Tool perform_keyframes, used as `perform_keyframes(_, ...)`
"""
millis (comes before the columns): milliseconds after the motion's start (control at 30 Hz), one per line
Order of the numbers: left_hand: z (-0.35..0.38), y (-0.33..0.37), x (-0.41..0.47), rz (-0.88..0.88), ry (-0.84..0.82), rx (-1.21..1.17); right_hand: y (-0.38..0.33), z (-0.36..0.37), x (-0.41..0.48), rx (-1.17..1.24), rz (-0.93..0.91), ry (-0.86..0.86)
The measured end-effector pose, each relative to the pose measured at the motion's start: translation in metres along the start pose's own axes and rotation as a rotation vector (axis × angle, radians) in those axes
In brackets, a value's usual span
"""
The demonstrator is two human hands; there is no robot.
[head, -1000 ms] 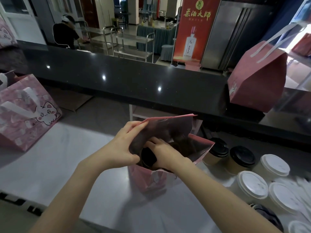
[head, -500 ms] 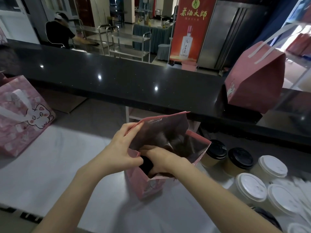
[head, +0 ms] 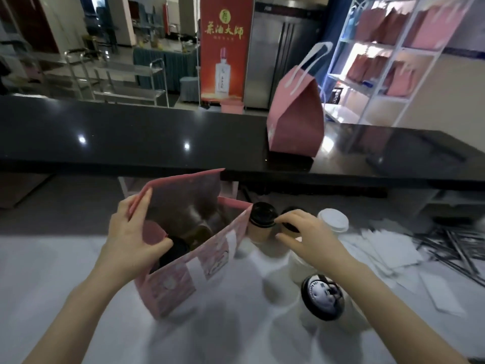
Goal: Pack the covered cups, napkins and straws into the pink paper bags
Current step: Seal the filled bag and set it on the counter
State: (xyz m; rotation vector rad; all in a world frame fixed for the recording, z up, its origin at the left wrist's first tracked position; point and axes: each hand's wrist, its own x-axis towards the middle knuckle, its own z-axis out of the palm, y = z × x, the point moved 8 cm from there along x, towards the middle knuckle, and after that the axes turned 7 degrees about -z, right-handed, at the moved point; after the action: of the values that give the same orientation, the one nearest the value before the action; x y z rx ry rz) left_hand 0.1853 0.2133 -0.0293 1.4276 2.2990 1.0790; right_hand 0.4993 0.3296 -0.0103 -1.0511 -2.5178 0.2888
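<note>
**Left hand spreads the bag's mouth, right hand is on a cup beside it**

The left hand (head: 128, 240) pinches the left flap of the open pink bag (head: 183, 279), thumb inside and fingers outside, and the bag stands upright on the white table (head: 52, 271) with its mouth wide. Down inside sits a packed cup (head: 174, 249), black lid up. Just to the right, a tan cup (head: 261, 224) stands touching the bag's wall, and the right hand (head: 312, 235) curls thumb and fingers round the black lid of the gripped cup (head: 290, 225), most of it hidden under the hand. Behind stands a white-lidded cup (head: 333, 219), and nearer the camera a printed-lid cup (head: 322, 298). Napkins (head: 388, 245) and straws (head: 451, 243) lie scattered at far right. A second pink bag (head: 295, 124) stands on the black counter (head: 131, 137).
</note>
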Motion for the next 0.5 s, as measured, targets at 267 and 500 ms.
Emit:
perform_keyframes(267, 0.005, 0.01, -0.01, 0.008, 0.122, 0.043, 0.096, 0.054, -0.035, -0.334, 0.307, -0.421)
perform_keyframes(500, 0.002, 0.012, -0.016, 0.045, 0.193, 0.064, 0.094, 0.056, -0.033, -0.229, 0.282, -0.34)
